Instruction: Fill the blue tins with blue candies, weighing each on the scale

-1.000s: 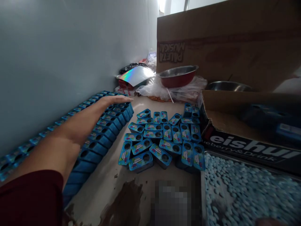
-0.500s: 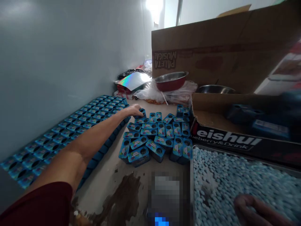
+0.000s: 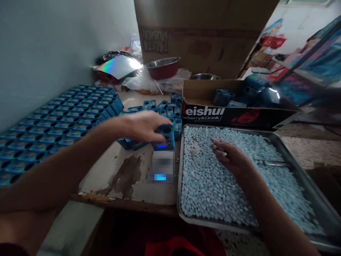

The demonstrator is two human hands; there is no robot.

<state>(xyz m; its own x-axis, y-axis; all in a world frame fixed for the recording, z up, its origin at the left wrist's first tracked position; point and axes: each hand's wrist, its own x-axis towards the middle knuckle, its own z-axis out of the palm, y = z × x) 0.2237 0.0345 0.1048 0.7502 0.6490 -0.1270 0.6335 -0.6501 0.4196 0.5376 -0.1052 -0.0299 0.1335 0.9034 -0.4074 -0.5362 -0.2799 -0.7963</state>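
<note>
**Hands at a bench of blue tins and pale candy**

Pale grey wall fills the ten o'clock side, above a worn wooden table with chipped, patchy paint. At nine o'clock, rows of small blue tins lie flat and tightly packed, each a rounded rectangle with a dark round hole.

Near centre, the left hand curls over one blue tin, fingers wrapped around its top and side. The tin stands roughly upright, its long axis close to vertical, with its holed face turned toward the camera. It sits just above a blurred small device with a lit blue display. Behind the hand, a loose heap of tins lies scattered.

At three o'clock from the tin, a shallow metal tray holds a thick bed of pale blue candies, small, oval and matte. The right hand rests on them, palm down, fingers loosely drawn together; whether it pinches any is unclear.

At one o'clock, an open cardboard carton holds more blue items. Behind it stand a tall brown cardboard box, a red bowl with a shiny metal inside, and crumpled clear plastic.
</note>
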